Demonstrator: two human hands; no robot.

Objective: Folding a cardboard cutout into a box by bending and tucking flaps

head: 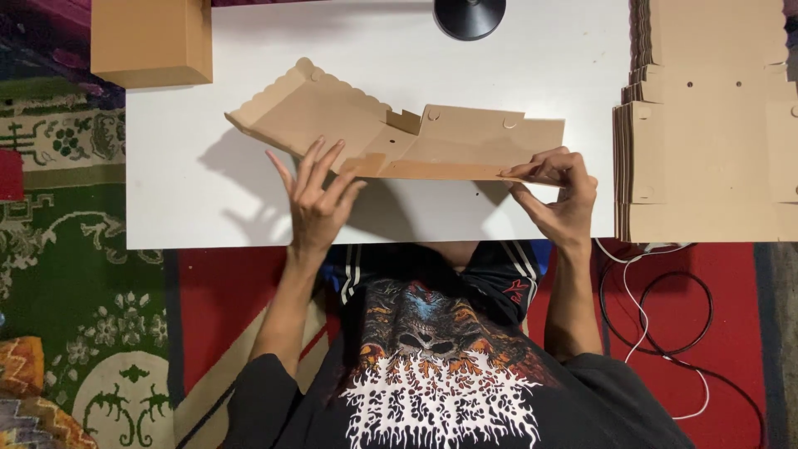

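A white table (208,208) filled the upper part of the view, seen from above, with a patterned green and red rug (75,249) on the floor to its left and below it. The person sat at the near edge, wearing a black printed shirt (432,374).

At the right edge of the table stood a tall stack of flat cardboard blanks (706,125), well apart from the hands and not blocking them. A closed cardboard box (150,37) sat at the far left corner of the table.

Near the middle of the table, just in front of the person, lay a flat cardboard blank (432,137) with a scalloped edge on its left flap, partly folded so the left flap tilted upward. The left hand (316,195) was spread open, fingers extended and fanned, their tips against the blank's near edge by the fold. The right hand (561,191) pinched the blank's near right edge between thumb and fingertips.

A round black base (470,17) stood at the far edge of the table, beyond the blank. On the floor to the right, black and white cables (665,316) looped over red carpet.
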